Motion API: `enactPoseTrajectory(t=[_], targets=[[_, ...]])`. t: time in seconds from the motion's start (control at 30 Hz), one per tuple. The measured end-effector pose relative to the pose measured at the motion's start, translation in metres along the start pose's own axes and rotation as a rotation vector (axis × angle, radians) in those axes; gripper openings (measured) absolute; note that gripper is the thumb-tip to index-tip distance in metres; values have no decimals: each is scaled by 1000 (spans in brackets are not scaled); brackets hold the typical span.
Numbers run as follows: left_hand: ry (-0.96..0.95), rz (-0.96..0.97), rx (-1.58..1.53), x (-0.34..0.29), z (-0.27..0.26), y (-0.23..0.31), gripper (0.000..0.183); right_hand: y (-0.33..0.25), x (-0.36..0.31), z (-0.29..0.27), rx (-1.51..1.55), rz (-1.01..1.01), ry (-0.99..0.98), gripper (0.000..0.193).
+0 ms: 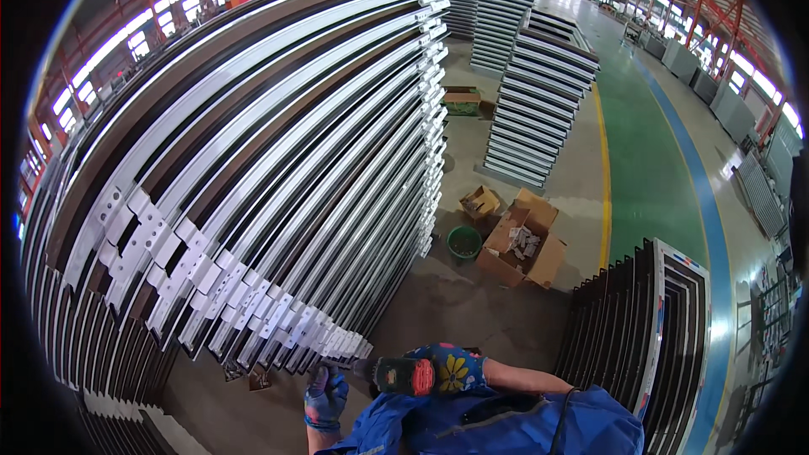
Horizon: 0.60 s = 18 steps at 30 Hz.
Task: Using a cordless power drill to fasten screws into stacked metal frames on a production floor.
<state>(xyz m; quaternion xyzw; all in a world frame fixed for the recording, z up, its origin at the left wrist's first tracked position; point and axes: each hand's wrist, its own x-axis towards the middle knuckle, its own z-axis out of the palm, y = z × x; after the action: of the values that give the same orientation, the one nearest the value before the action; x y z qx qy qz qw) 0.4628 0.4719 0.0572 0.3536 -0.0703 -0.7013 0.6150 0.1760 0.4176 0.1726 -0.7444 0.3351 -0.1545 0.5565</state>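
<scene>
Head view: R hand [451, 368], in a flower-print glove, is wrapped round a power drill [403, 377], black body w/ a red patch; trigger finger hidden, can't tell if it's pressed. The drill lies abt level, nose pointing L toward the near btm end of a big rack of metal frames [291, 122]. L hand [326, 398], also gloved, is up at that same end w/ fingers bent, close to the last brackets [341, 342]; can't tell if they're pinching anything or just resting there.

Drill looks compact, prob. fairly heavy for its size, hard-shelled, not fragile; best hold is the grip, palm behind, clear of the nose. Frames look stiff & long, prob. awkward and weighty, w/ smooth faces that could slip in cloth gloves; edges & bracket corners look sharp, so take them by the flat bars, ideally both ends. Brackets seem rigid, thin plate w/ holes; hold by the flats.

Beyond, on the floor: open cardboard box [549, 263] w/ small pale parts, plus a green tub [450, 241] next to it.

Labels: coloured marks run down the edge of the R-side frame stack [681, 259], too small to read; no legible writing on the drill.
</scene>
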Motion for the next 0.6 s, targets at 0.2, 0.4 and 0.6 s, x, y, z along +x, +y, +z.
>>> enactPoseTrajectory(t=[0.2, 0.4, 0.6], targets=[[18, 28, -83, -2, -1, -3, 15, 4, -2, -1, 35, -50, -18, 33], [-20, 29, -82, -6, 5, -6, 22, 12, -3, 2, 75, -137, -15, 35], [6, 22, 19, -12, 10, -2, 22, 9, -9, -6, 37, -133, -55, 37]])
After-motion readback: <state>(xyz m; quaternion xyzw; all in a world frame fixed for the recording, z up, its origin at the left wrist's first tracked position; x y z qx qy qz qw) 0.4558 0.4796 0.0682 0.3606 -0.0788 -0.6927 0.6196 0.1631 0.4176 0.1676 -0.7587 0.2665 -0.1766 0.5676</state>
